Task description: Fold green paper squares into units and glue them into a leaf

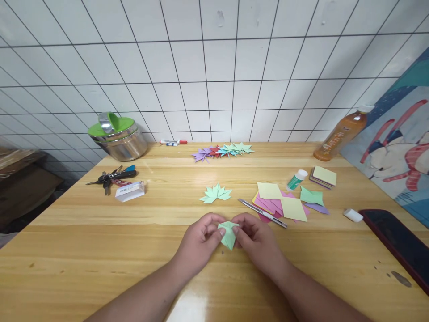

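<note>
Wall: white tiles (pixel 217 62) behind the wooden table (pixel 100 250).
Picture: a printed panel (pixel 398 156) with a red scarf and skis, at the table's right edge.
Pot: metal with a green lid (pixel 125 145), at the back left.
Phone: dark screen (pixel 398 241), lying at the right.
Bottle: orange-brown drink (pixel 340 134), white cap, back right.
Left hand: fingers (pixel 199 241) bent nearly closed, thumb and fingertips pinching the paper's left side.
Right hand: fingers (pixel 259 241) curled likewise, pinching its right side.
Folded shapes: a purple, red, blue and green row (pixel 243 148) near the wall.
Loose sheets: pink and yellow paper (pixel 295 209) in an overlapping spread, right of centre.
Knife: slim cutter (pixel 263 213) lying aslant, against the sheets.
Green fan: pointed folded paper (pixel 215 193), flat just beyond the hands.
Held paper: small green folded piece (pixel 229 237), between both hands, point toward the wearer.
Glue: white-capped stick (pixel 297 180), beyond the sheets.
Eraser: small white block (pixel 353 215) beside the phone.
</note>
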`<state>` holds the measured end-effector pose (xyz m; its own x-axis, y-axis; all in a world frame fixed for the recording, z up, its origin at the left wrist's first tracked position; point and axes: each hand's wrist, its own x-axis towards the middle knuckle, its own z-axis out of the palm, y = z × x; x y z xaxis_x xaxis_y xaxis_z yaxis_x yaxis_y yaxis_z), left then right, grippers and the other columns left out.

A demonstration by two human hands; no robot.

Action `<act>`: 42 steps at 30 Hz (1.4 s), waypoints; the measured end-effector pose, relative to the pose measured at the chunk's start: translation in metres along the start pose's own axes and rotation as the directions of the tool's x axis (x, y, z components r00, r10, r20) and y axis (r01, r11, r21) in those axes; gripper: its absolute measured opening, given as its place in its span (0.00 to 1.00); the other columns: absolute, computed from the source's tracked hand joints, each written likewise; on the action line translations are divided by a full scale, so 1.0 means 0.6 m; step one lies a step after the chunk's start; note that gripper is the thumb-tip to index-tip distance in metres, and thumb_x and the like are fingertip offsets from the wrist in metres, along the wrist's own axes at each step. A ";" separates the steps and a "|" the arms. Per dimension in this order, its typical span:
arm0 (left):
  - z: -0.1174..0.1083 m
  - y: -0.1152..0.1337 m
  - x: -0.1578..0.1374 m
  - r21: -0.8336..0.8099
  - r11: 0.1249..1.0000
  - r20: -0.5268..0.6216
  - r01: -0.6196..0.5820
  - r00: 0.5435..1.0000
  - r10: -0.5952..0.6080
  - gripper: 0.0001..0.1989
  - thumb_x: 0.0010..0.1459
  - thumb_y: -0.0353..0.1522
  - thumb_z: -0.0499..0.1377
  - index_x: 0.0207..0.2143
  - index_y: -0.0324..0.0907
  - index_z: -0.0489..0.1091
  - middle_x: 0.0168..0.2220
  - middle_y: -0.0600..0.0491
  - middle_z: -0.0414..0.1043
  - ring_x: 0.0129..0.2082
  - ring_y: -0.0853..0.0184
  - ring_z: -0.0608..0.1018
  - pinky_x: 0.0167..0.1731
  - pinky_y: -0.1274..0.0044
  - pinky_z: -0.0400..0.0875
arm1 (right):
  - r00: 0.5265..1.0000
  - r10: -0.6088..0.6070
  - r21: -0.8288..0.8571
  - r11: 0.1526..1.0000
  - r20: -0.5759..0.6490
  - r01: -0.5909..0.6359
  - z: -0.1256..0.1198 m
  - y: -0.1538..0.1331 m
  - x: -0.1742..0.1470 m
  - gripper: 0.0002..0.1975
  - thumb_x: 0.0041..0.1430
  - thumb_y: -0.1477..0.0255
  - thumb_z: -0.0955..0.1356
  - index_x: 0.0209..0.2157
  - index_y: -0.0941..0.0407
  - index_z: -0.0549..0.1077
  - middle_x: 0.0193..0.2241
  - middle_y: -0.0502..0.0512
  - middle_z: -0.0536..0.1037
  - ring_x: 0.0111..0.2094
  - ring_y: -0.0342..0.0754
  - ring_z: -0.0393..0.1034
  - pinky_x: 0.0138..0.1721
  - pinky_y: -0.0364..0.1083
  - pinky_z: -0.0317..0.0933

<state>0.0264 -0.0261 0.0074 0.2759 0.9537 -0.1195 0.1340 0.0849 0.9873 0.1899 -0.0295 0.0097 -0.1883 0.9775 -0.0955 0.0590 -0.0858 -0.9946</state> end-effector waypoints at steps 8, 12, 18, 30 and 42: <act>-0.007 0.010 0.004 -0.164 0.985 -0.005 0.052 0.999 -0.053 0.09 0.53 0.35 0.58 0.35 0.39 0.66 0.22 0.57 0.68 0.23 0.71 0.69 0.26 0.80 0.62 | 0.975 -0.206 -0.191 0.957 0.085 0.219 -0.010 0.001 -0.005 0.13 0.57 0.76 0.61 0.44 0.51 0.64 0.35 0.50 0.73 0.30 0.42 0.68 0.31 0.42 0.62; -0.013 0.007 0.006 -0.196 0.979 0.046 0.057 0.998 -0.049 0.09 0.53 0.36 0.59 0.34 0.39 0.67 0.23 0.57 0.68 0.24 0.72 0.68 0.28 0.80 0.61 | 0.945 -0.306 -0.304 0.895 0.116 0.327 -0.012 -0.003 -0.007 0.17 0.54 0.83 0.59 0.40 0.52 0.68 0.37 0.51 0.73 0.37 0.44 0.68 0.35 0.42 0.63; -0.015 0.009 0.008 -0.233 0.969 0.084 0.082 0.994 -0.063 0.11 0.53 0.37 0.59 0.34 0.39 0.67 0.25 0.56 0.68 0.25 0.71 0.68 0.28 0.80 0.60 | 0.870 -0.454 -0.418 0.765 0.191 0.491 -0.018 -0.002 -0.002 0.16 0.54 0.83 0.60 0.39 0.51 0.71 0.38 0.53 0.74 0.40 0.45 0.68 0.40 0.45 0.63; -0.009 -0.005 0.002 0.135 0.989 0.041 -0.064 0.997 0.059 0.07 0.58 0.35 0.52 0.34 0.42 0.66 0.24 0.57 0.65 0.25 0.71 0.66 0.27 0.81 0.60 | 0.937 -0.329 -0.472 0.811 0.121 0.346 -0.021 0.003 0.005 0.06 0.54 0.74 0.66 0.32 0.52 0.74 0.31 0.52 0.76 0.32 0.45 0.70 0.34 0.44 0.63; -0.007 0.008 0.006 -0.160 0.984 0.090 0.076 0.994 -0.063 0.12 0.53 0.40 0.57 0.34 0.41 0.64 0.21 0.58 0.64 0.21 0.72 0.68 0.21 0.81 0.63 | 0.983 -0.185 -0.213 0.961 -0.015 0.177 -0.011 -0.001 -0.001 0.10 0.52 0.75 0.66 0.38 0.53 0.70 0.30 0.50 0.77 0.32 0.44 0.72 0.32 0.43 0.66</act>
<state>0.0242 -0.0209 0.0120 0.3516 0.9167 -0.1899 0.0009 0.2025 0.9793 0.1962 -0.0290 0.0106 -0.1807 0.9794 0.0906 0.2324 0.1320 -0.9636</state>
